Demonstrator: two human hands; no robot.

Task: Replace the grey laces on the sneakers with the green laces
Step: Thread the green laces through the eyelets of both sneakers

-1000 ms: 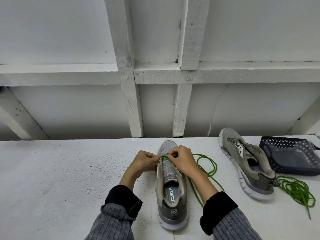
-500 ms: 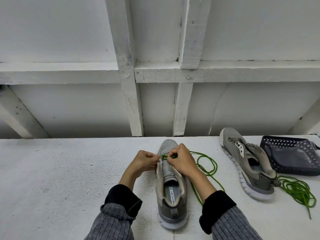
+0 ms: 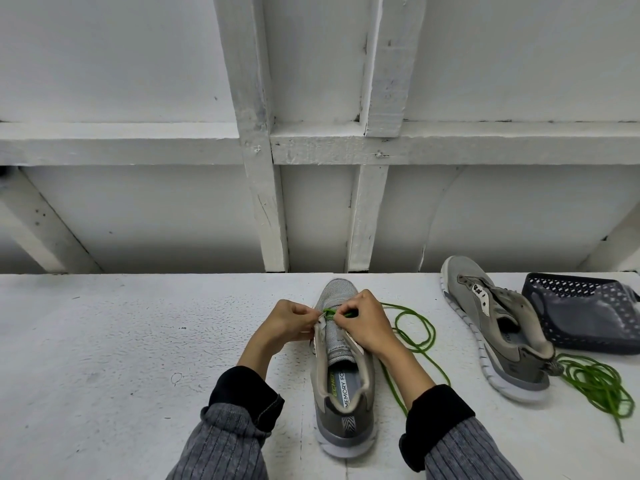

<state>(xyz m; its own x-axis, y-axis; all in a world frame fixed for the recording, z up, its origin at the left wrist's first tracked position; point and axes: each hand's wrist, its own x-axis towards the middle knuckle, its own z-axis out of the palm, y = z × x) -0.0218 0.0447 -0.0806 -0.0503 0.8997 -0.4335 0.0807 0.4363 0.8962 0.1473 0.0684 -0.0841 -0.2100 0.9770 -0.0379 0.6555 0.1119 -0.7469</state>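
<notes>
You had a grey sneaker (image 3: 341,372) standing on the white tabletop (image 3: 121,341) right in front of you, with its toe pointing away from you and its heel near your sleeves. Your left hand (image 3: 289,322) was at the left side of the shoe, near the toe end of the lace holes, and its fingers were curled and pinching the left flap there. Your right hand (image 3: 367,320) was on the right side, just across from the other hand, and its fingers were curled tight around a green lace (image 3: 420,332). A short bit of that lace went across the front of the shoe between your two hands. The rest of it lay in loose loops on the tabletop just to the right of the shoe and ran back toward your right arm. The second sneaker (image 3: 498,334) sat well apart on the right, tipped a little and with no lace that you could see in its holes. A second green lace (image 3: 595,386) lay in a messy pile by its heel. A dark basket (image 3: 581,313) with little holes sat just behind that shoe, close to the right edge. A white wooden wall (image 3: 311,133) with thick beams stood behind the tabletop.
</notes>
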